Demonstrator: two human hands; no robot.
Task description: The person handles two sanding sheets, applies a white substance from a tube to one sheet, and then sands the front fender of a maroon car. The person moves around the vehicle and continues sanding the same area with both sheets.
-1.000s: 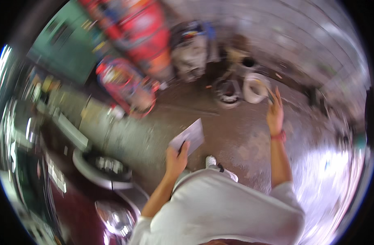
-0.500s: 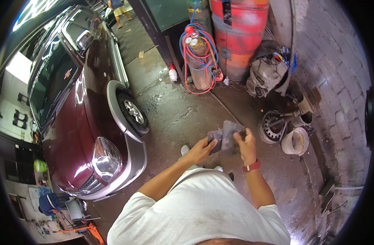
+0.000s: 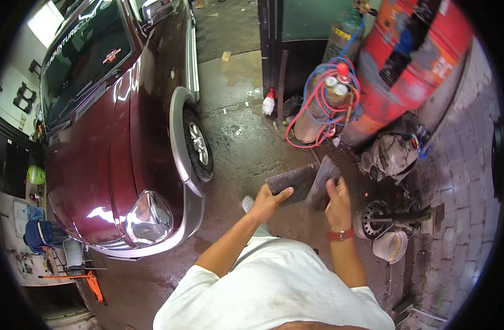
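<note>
My left hand (image 3: 267, 204) grips a dark grey, flat rectangular piece (image 3: 294, 182), its thumb lying on the upper face. In my right hand (image 3: 338, 204), which wears a red-strapped watch (image 3: 340, 235) on the wrist, a second thin grey flat piece (image 3: 323, 180) is pinched and tilted steeply. The two pieces meet or overlap at their facing edges; whether they touch cannot be made out. Both are held over the wet floor, ahead of my white shirt. The right piece's lower edge is blurred, and my fingers beneath both pieces are mostly hidden.
A maroon car (image 3: 106, 159) stands on the left. Ahead are gas cylinders (image 3: 312, 124) wrapped in red and blue hoses, and a red drum (image 3: 409, 71). To the right lie a bundled sack (image 3: 392, 151), a steel wheel rim (image 3: 368, 219) and a white bucket (image 3: 390, 246) beside a block wall.
The view has swung left and closer to the car. The left piece now shows more of its face, and the right piece has turned more upright.
</note>
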